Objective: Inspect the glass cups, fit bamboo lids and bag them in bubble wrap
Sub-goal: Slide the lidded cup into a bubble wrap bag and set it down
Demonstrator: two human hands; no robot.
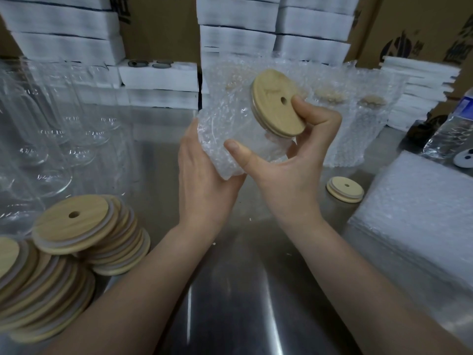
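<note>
Clearly the glass cup (275, 147) is held in the air above the steel desk (243, 290), between both hands. Its long axis is slanted: the bamboo lid (279, 108) with its small hole points up and to the right, and the base goes down-left into the bubble-wrap bag (220, 129). The left grip (202, 175) clasps the bag from below; its fingers are hidden behind the wrap. The right grip (289, 162) is curled around the cup, thumb on the bag, fingertips at the lid's rim. The glass body is hard to make out through the bubbles. Loose lids (84, 226) are stacked at the left, partly cut off.
</note>
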